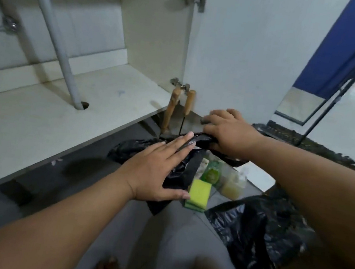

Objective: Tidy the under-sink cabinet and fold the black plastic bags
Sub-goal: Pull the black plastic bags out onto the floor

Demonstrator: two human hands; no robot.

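Head view is showing a black plastic bag lying on the floor just in front of the open cabinet, being flattened for a fold. The left hand is lying on it with fingers straight and spread, palm pressing the plastic down. The right hand is working at the bag's far end with fingers curled over the bunched plastic, apparently gripping it.

To fold well, the left palm should be pinning the middle while the right is drawing the far end taut and bringing it over, pushing air out toward the open edge so that the thin film is not ballooning or slipping.

A yellow-green sponge is sitting touching the bag's near right edge, beside the left thumb, and may be getting in the way of the fold. Just beyond it, a clear bag is holding a green packet and something pale yellow; what these are is too blurred to tell. Another black bag is lying crumpled at the right, contents hidden. Two wooden-handled tools are leaning by the cabinet door hinge. Inside the cabinet, a drain pipe is passing down through its floor.
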